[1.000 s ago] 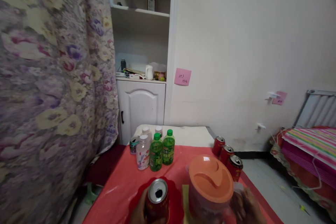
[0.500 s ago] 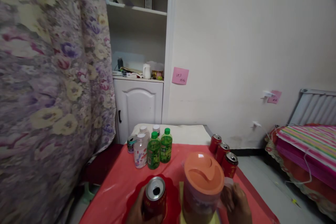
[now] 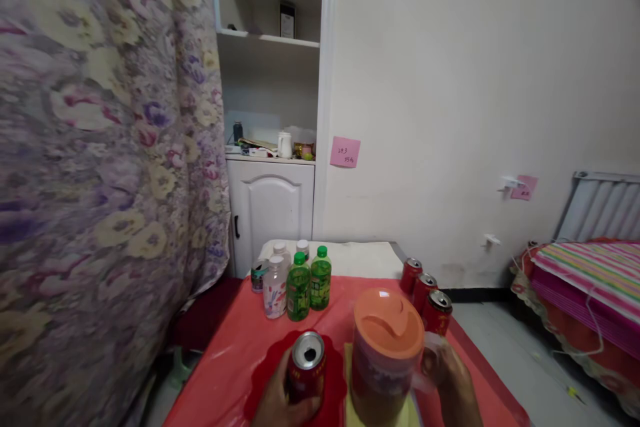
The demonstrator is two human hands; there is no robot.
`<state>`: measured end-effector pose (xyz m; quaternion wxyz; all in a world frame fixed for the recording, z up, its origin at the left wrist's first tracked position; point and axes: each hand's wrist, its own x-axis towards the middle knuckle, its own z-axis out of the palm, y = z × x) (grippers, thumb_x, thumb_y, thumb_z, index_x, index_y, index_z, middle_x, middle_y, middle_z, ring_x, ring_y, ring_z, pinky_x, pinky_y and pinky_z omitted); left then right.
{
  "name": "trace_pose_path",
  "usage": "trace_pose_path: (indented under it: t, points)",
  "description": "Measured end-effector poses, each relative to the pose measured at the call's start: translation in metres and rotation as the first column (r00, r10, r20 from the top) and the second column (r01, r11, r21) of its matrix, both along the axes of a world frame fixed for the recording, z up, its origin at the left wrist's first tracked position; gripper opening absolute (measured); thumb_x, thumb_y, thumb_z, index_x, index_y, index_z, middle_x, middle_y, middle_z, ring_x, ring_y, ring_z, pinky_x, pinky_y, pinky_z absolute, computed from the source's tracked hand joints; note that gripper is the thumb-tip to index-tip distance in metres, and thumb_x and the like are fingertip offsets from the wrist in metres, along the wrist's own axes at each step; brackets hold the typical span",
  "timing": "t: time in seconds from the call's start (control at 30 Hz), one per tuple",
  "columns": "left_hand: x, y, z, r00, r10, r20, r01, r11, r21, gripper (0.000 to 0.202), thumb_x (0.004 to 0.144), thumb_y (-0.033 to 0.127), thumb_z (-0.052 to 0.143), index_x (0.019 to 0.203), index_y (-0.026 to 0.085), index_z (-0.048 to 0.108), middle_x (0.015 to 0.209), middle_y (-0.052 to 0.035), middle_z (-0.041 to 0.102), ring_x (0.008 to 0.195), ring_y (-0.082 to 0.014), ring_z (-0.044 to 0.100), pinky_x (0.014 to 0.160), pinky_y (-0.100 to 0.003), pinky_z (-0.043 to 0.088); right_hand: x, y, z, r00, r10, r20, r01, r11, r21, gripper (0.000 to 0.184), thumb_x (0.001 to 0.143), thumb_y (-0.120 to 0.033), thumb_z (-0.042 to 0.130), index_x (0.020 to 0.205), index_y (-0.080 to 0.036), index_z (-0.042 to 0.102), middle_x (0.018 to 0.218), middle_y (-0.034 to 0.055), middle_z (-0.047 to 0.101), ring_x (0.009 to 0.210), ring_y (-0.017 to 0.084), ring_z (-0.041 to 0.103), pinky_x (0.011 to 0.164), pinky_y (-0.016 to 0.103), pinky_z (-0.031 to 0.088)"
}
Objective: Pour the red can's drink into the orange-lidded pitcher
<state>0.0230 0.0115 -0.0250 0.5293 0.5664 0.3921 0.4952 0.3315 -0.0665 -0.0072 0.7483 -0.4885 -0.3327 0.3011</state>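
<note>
My left hand point(image 3: 287, 393) is wrapped round an opened red drink can point(image 3: 307, 370), which is upright over a scalloped red tray point(image 3: 267, 363). To its right stands a clear plastic pitcher point(image 3: 383, 380) with an orange lid point(image 3: 389, 325), dark contents showing through its wall. It is on a yellow cloth or mat point(image 3: 349, 407). My right hand point(image 3: 447, 373) is closed round the pitcher's handle point(image 3: 430, 350). Whether the can touches the tray is hidden.
Two green-capped bottles point(image 3: 299, 287), several clear white-capped bottles point(image 3: 275, 290) and a dark can point(image 3: 259, 277) stand at the table's back left. Three red cans point(image 3: 437, 313) line the right edge. A floral curtain point(image 3: 115, 180) hangs at left; a bed point(image 3: 590, 280) is at right.
The view has tilted up and turned left slightly, so everything sits a little differently in the picture. Both hands keep their holds on the can and the pitcher's handle.
</note>
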Motion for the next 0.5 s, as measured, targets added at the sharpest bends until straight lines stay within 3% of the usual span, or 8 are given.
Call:
trace_pose_path:
  t: [0.17, 0.27, 0.37, 0.5]
  points:
    - [-0.005, 0.007, -0.011, 0.998, 0.018, 0.054, -0.017, 1.000, -0.017, 0.105, 0.044, 0.058, 0.095, 0.134, 0.019, 0.057, 0.136, -0.0207, 0.072, 0.130, -0.0451, 0.065, 0.113, -0.053, 0.052, 0.007, -0.010, -0.002, 0.999, 0.002, 0.032, 0.000, 0.999, -0.043, 0.051, 0.071, -0.069, 0.078, 0.092, -0.023, 0.073, 0.090, 0.0056, 0.076, 0.091, 0.028, 0.070, 0.081, 0.036, 0.058]
    - [-0.014, 0.008, -0.008, 0.999, 0.033, 0.022, -0.033, 0.999, -0.011, 0.103, 0.050, 0.053, 0.094, 0.136, 0.017, 0.050, 0.139, -0.0233, 0.069, 0.130, -0.0444, 0.064, 0.114, -0.055, 0.050, 0.012, -0.017, -0.007, 0.992, -0.115, 0.049, 0.119, 0.989, -0.083, 0.062, 0.066, -0.071, 0.081, 0.100, -0.020, 0.072, 0.103, 0.0091, 0.076, 0.104, 0.031, 0.069, 0.087, 0.037, 0.058]
    - [-0.020, 0.000, 0.003, 0.999, 0.050, 0.003, -0.050, 0.999, -0.013, 0.096, 0.054, 0.050, 0.094, 0.133, 0.019, 0.050, 0.138, -0.0211, 0.070, 0.129, -0.0423, 0.066, 0.112, -0.053, 0.053, 0.014, -0.029, -0.012, 0.962, -0.265, 0.063, 0.268, 0.962, -0.049, 0.060, 0.065, -0.071, 0.081, 0.093, -0.020, 0.069, 0.090, 0.0046, 0.071, 0.089, 0.024, 0.067, 0.079, 0.031, 0.056]
    - [-0.020, -0.016, 0.016, 0.977, 0.211, 0.026, -0.210, 0.978, -0.016, 0.101, 0.037, 0.061, 0.097, 0.122, 0.022, 0.060, 0.126, -0.0162, 0.078, 0.124, -0.0458, 0.069, 0.107, -0.054, 0.058, 0.000, -0.053, -0.016, 0.956, -0.270, 0.116, 0.272, 0.962, -0.010, 0.049, 0.074, -0.071, 0.075, 0.076, -0.023, 0.064, 0.066, -0.0037, 0.056, 0.062, 0.014, 0.052, 0.060, 0.026, 0.046]
